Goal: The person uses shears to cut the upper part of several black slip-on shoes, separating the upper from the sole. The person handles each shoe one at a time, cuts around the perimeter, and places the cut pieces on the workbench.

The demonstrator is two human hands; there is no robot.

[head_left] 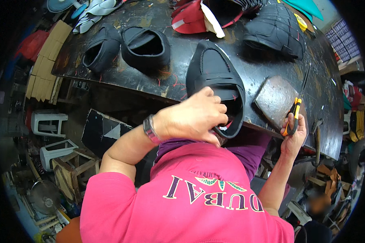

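Observation:
A black shoe upper (217,67) lies at the near edge of the dark table, its toe pointing away and its opening toward me. My left hand (200,111) is closed at the left rim of that opening, fingers curled; the fingertips are partly hidden. Bits of red thread show on the upper. On the right, my right hand (295,130) grips scissors with yellow-orange and black handles (297,107), the long blades pointing up and away. Beside them a worn, flat grey slab (275,97) rests on the table.
Two more black uppers, one (103,48) left of the other (147,50), stand at the table's left. Farther back are a red upper (188,18) and a stack of black ones (275,30). Loose red thread (175,79) lies mid-table. White stools (48,123) stand on the left.

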